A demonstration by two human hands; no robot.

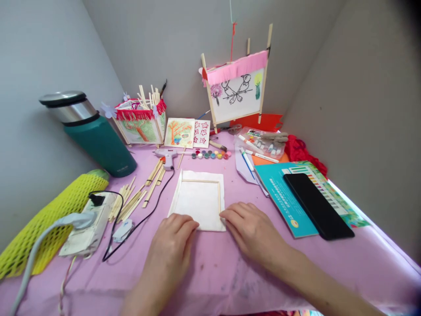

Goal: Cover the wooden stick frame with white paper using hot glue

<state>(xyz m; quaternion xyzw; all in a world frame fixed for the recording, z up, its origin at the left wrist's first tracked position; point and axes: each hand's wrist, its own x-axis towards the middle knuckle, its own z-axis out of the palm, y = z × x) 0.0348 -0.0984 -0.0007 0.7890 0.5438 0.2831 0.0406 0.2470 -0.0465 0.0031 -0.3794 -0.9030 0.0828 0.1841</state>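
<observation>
A white sheet (199,199), paper or thin cloth, lies flat on the pink tablecloth in front of me. Thin wooden sticks (219,193) run along its top and right sides, and its left edge looks folded over. My left hand (176,237) has its fingers closed at the sheet's lower left corner. At the lower right edge, by the end of the right-hand stick, my right hand (251,230) pinches the border with thumb and fingers. Both sets of fingertips are partly hidden.
Left are a glue gun (167,156) with its cord, bundled sticks (126,202), a power strip (88,224) and a green bottle (100,136). Right, a black phone (317,206) rests on a blue booklet (279,193). Paint pots (210,155) and a hanging picture lantern (238,90) are behind.
</observation>
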